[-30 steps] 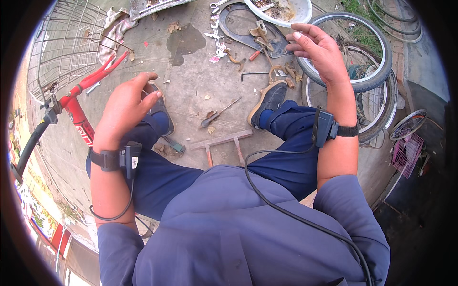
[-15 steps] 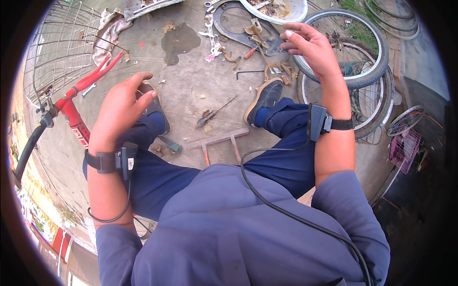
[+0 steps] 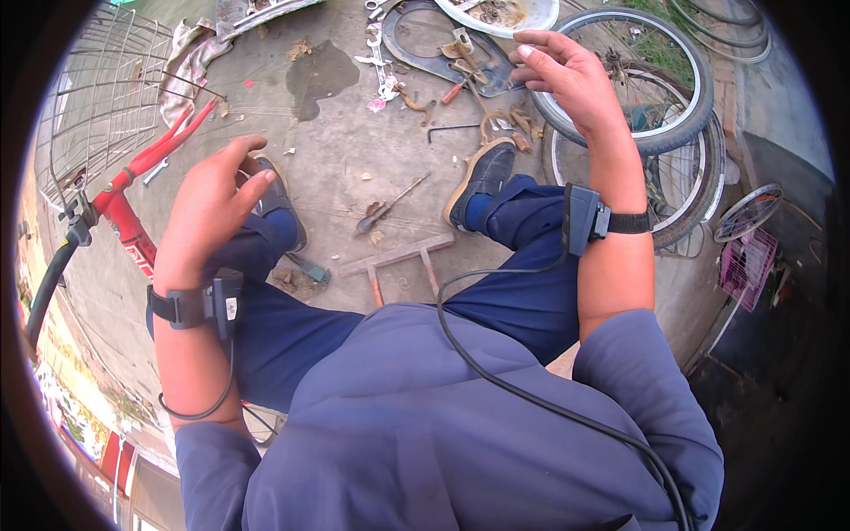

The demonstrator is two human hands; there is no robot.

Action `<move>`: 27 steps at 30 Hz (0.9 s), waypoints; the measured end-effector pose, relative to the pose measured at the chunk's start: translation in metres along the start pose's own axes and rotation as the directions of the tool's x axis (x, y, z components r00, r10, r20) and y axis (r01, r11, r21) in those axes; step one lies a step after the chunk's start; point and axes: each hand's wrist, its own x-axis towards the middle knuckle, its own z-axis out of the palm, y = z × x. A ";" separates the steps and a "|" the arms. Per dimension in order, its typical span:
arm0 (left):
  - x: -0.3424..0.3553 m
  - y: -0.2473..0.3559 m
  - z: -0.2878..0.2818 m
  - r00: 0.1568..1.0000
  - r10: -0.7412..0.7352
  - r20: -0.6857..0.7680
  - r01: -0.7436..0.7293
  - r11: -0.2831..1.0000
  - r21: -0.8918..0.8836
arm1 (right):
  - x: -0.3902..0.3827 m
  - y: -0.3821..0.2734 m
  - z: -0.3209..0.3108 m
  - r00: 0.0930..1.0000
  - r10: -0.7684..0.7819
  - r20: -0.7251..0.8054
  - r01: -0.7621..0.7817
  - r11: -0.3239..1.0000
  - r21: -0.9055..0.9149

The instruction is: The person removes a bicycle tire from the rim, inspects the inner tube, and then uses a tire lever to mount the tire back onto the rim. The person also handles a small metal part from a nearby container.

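Note:
My left hand [image 3: 212, 192] hangs in the air over my left knee, empty, with fingers loosely bent and thumb apart from them. Nearest to it is a red bicycle frame [image 3: 124, 217] with a wire basket [image 3: 106, 97]. My right hand [image 3: 571, 84] is raised beyond my right knee, fingers apart and slightly curled, holding nothing. It hovers by the bicycle wheels [image 3: 699, 111] lying stacked at the right. On the ground between my feet lie a screwdriver [image 3: 390, 205] and a T-shaped piece with a wooden bar [image 3: 398, 255].
Spanners [image 3: 375, 53] lie in a row ahead, beside a dark flat ring-shaped plate [image 3: 405, 51]. A white basin [image 3: 531, 18] stands at the far edge. A red-handled tool [image 3: 452, 93] and a hex key [image 3: 453, 127] lie near my right foot. A pink wire basket [image 3: 748, 270] is at the right.
The whole view has shifted slightly, so the ground and tools sit a little further left and up. Both hands keep nearly the same pose, still holding nothing.

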 end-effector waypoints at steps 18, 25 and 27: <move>0.000 0.003 -0.002 1.000 -0.022 0.013 0.022 1.000 -0.004 | -0.001 -0.003 -0.001 1.000 0.005 -0.022 -0.004 1.000 0.010; -0.001 0.004 -0.003 1.000 -0.021 0.005 0.021 1.000 -0.022 | 0.001 -0.004 -0.005 0.999 0.044 0.028 -0.042 0.997 -0.066; -0.001 0.004 -0.003 1.000 -0.021 0.001 0.021 1.000 -0.023 | 0.000 -0.005 -0.006 0.998 0.048 0.028 -0.046 0.997 -0.065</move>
